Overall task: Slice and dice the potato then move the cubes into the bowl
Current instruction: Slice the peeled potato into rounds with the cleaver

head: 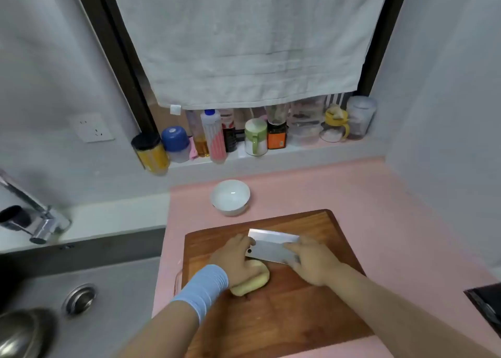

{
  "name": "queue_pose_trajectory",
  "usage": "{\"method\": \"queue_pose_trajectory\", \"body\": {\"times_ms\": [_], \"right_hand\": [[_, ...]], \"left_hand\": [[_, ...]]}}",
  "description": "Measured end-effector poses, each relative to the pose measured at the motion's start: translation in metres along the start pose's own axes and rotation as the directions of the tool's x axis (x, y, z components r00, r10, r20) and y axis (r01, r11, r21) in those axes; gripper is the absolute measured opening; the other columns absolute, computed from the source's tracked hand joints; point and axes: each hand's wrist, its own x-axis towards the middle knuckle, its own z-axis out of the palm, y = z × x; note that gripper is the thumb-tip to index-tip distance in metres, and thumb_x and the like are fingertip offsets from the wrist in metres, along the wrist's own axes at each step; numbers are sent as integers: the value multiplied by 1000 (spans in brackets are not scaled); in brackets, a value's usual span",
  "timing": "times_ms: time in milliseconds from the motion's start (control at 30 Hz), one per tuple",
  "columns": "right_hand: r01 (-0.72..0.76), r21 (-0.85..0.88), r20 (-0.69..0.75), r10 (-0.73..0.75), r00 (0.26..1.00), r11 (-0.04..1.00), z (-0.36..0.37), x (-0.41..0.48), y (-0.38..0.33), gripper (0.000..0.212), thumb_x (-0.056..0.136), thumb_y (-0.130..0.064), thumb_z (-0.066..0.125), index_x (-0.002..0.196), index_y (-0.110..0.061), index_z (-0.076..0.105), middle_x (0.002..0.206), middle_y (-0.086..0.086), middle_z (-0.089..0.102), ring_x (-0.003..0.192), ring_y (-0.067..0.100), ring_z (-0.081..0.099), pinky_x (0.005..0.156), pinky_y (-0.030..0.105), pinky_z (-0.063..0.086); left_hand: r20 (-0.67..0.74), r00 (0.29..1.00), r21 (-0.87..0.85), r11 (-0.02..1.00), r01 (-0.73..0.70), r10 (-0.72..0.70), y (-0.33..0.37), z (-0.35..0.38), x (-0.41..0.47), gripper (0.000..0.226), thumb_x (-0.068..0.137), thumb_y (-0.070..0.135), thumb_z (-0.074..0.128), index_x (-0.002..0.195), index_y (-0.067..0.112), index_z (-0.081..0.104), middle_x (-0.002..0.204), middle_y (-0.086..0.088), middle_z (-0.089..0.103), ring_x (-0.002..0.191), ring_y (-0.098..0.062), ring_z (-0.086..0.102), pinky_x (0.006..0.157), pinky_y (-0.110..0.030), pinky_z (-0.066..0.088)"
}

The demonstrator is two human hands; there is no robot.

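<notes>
Pinning peeled potato under L hand, fingers curled over it, on cutting board. Gripping cleaver w/ R hand, blade just right of L fingers. Having bowl beyond both grips, off board.

One peeled, pale-yellow potato lies on the wooden cutting board, towards its left side, partly covered. One white bowl stands upright on the pink bench, just beyond the board's far edge.
</notes>
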Motion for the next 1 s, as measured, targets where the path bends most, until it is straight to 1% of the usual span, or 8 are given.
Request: {"method": "queue_pose_trajectory", "body": {"times_ms": [133,267,433,567,700,800,900,1000], "right_hand": [[-121,-87,22,123,992,989,14,-16,26,54,102,-34,47,154,-35,33,148,11,35,131,27,37,108,42,37],[-151,-93,41,155,987,984,31,-15,31,61,106,-28,42,160,-39,16,146,10,37,129,27,38,110,44,36],[-132,-114,68,140,988,985,38,-17,29,75,102,-15,45,162,-26,1,145,14,39,126,29,40,107,43,37],[-81,-141,46,88,995,987,52,-25,20,75,104,-17,44,161,-15,-5,146,18,41,121,30,49,104,44,41],[-32,60,138,23,990,998,52,-38,6,75,106,-23,41,162,-14,-8,156,22,27,100,29,66,85,36,52],[-41,252,74,23,997,967,41,-44,-5,72,104,-32,43,163,-16,4,154,15,38,108,28,65,92,36,52],[-90,503,58,70,996,860,24,-47,-19,60,105,-39,47,159,-20,30,138,-1,58,120,15,59,101,27,46],[-94,660,64,68,996,745,11,-47,-30,34,105,-38,52,136,-27,57,105,-20,64,96,1,61,84,17,46]], "left_hand": [[-1,1000,118,993,-1,1,0,24,-7,84,63,64,75,130,31,38,126,12,36,114,-11,43,89,-29,44],[-98,995,194,980,39,-20,-1,46,-9,76,74,52,74,137,26,38,132,4,38,118,-17,37,101,-27,34],[-110,981,-3,987,159,-159,-6,47,-11,70,81,50,71,139,27,40,134,6,40,124,-16,39,106,-29,38],[-68,953,-261,927,269,-295,-18,45,-23,55,78,53,73,125,35,52,118,15,51,110,-9,54,93,-24,43],[-60,920,-485,817,313,-388,-26,55,-37,42,79,50,76,115,37,58,114,15,63,100,-5,59,88,-21,43],[-66,906,-606,738,296,-418,-28,55,-43,39,85,45,73,121,41,58,118,20,61,108,-4,57,92,-18,38],[-97,881,-653,698,296,-464,-28,53,-47,34,90,44,68,122,39,62,120,23,59,111,-3,54,97,-19,35],[-94,815,-729,597,335,-572,-28,54,-45,22,88,45,70,106,31,65,106,14,66,100,-12,62,82,-23,42]]}}
